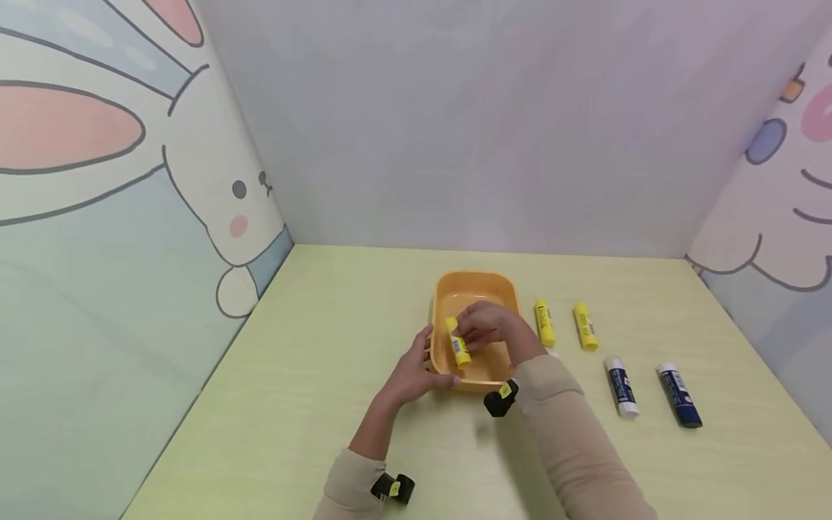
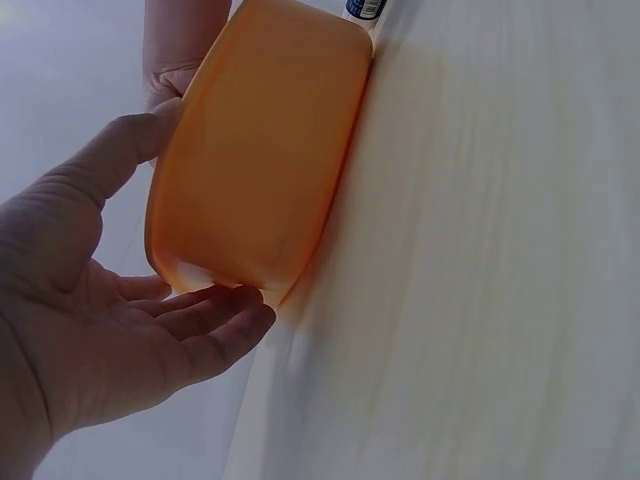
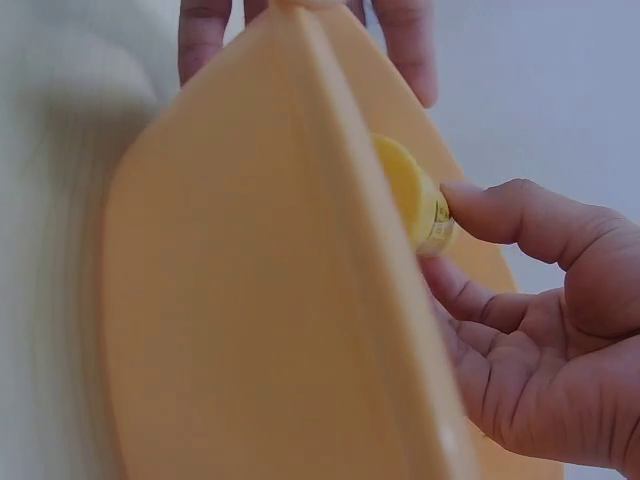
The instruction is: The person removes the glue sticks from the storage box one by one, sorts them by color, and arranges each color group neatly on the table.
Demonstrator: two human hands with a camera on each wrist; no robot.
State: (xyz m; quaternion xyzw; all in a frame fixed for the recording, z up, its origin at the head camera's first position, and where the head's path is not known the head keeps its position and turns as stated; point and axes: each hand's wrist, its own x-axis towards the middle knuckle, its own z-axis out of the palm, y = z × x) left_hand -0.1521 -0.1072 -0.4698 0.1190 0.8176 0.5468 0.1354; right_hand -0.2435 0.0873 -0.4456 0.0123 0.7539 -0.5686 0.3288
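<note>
My right hand [image 1: 486, 323] pinches a yellow glue stick [image 1: 458, 345] between thumb and fingers, inside an orange plastic basket [image 1: 477, 283]. The stick lies tilted over the basket's left half. In the right wrist view, one end of the yellow glue stick [image 3: 415, 200] shows past the basket wall [image 3: 240, 260], with the thumb against it. My left hand [image 1: 411, 372] holds the basket's near left corner. In the left wrist view its thumb rests at the rim and the other fingers curl along the basket's side [image 2: 265, 150].
Right of the basket lie two more yellow glue sticks, one nearer [image 1: 544, 323] and one farther [image 1: 586, 326]. Closer to me are a white-capped blue glue stick [image 1: 622, 386] and a dark blue one [image 1: 679, 395]. Walls enclose the pale table [image 1: 312, 361] at the back and sides.
</note>
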